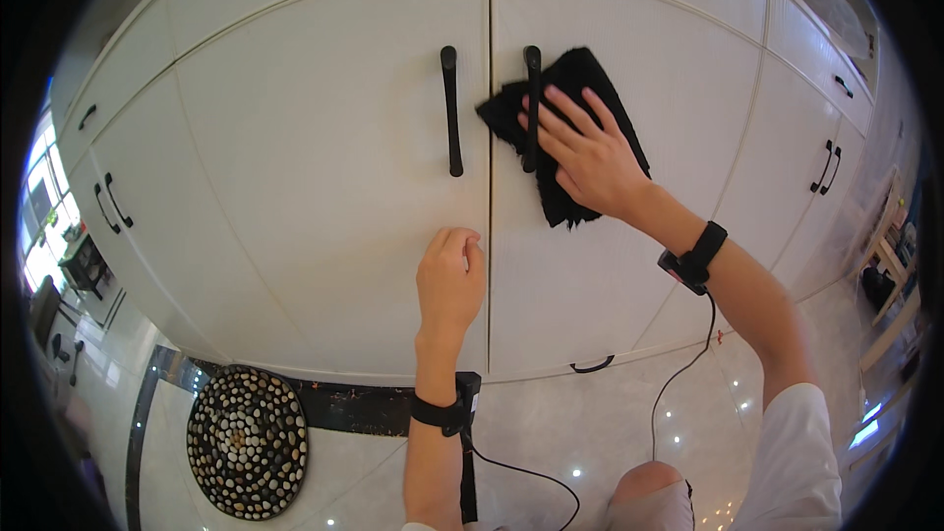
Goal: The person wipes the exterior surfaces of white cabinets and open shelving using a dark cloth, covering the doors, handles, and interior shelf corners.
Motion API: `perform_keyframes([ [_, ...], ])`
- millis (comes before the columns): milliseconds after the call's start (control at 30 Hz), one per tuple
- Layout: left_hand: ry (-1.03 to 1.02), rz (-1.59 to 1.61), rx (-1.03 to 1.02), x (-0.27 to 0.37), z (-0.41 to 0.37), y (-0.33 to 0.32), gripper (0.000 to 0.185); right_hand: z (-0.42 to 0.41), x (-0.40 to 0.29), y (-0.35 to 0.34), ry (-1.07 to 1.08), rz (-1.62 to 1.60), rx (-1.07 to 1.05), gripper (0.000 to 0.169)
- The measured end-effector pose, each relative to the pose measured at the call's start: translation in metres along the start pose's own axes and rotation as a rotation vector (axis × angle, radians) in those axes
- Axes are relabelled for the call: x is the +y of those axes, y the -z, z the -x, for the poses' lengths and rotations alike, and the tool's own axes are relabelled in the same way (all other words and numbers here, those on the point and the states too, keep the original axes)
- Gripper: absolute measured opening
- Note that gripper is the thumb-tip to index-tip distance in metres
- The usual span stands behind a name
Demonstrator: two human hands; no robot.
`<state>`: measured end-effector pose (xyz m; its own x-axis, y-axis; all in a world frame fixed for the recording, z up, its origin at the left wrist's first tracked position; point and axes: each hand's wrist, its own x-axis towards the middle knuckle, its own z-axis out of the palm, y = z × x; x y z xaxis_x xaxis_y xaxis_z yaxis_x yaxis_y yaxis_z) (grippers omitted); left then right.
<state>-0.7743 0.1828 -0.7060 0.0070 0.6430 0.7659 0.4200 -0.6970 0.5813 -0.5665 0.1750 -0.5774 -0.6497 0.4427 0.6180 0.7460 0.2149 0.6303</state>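
My right hand point(601, 162) presses a black fluffy cloth point(586, 77) flat against the right white cabinet door point(686, 118). Two of its fingertips reach behind the long black door handle point(532, 66), and a corner of the cloth sticks out past the handle to the left, over the seam between the doors. My left hand point(450, 280) is curled into a loose fist in front of the left cabinet door point(317, 162), with nothing visible in it. Above this fist is the matching left handle point(451, 114). Whether the fist touches the door, I cannot tell.
A round pebble mat point(247, 442) lies on the tiled floor at lower left. Thin cables point(682, 372) hang from black wrist straps point(708, 247). Low on the cabinet is a small black handle point(594, 365). A clear plastic bag point(822, 0) sits on top at right.
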Motion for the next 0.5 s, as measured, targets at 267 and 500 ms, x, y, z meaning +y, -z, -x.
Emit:
perform_keyframes([
  [267,0.081,-0.018,0.083,-0.006,-0.002,0.026,0.011,0.015,0.046,0.007,0.114,0.099,0.11,0.065],
  [500,-0.054,-0.221,0.196,-0.02,0.0,0.01,0.017,0.077,0.006,-0.033,0.13,-0.015,-0.082,0.068],
])
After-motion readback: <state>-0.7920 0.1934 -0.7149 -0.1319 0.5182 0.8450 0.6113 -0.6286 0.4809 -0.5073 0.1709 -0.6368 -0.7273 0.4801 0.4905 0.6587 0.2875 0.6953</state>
